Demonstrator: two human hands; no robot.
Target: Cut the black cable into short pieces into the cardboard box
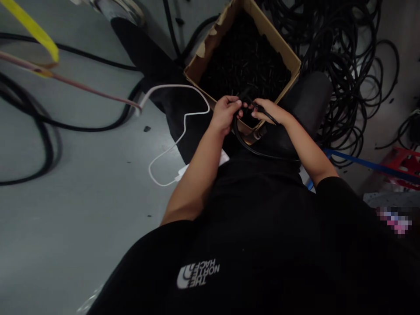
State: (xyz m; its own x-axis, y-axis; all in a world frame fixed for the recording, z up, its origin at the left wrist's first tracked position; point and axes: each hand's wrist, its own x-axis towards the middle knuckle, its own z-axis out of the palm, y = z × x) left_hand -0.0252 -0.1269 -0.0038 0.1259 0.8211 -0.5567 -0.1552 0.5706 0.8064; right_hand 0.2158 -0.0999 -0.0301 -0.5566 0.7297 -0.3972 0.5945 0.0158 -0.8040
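My left hand (225,114) is closed in a pinch around a black cable (249,149), near the close corner of an open cardboard box (206,54). The cable loops down from this hand and runs right across my lap. Beside it, my right hand (268,111) has its fingers wrapped on a length of the same kind of black cable, just over the box rim. Between the hands the dark cable parts blend together, so their ends cannot be made out. Many small black pieces (243,57) fill the box.
Coiled black cables (341,65) heap at the right. A thick black cable (82,128) curves over the floor at left, below a yellow strap (36,33). A white cord (185,127) leads to a white device (224,157) on my lap. A red object (405,162) stands right.
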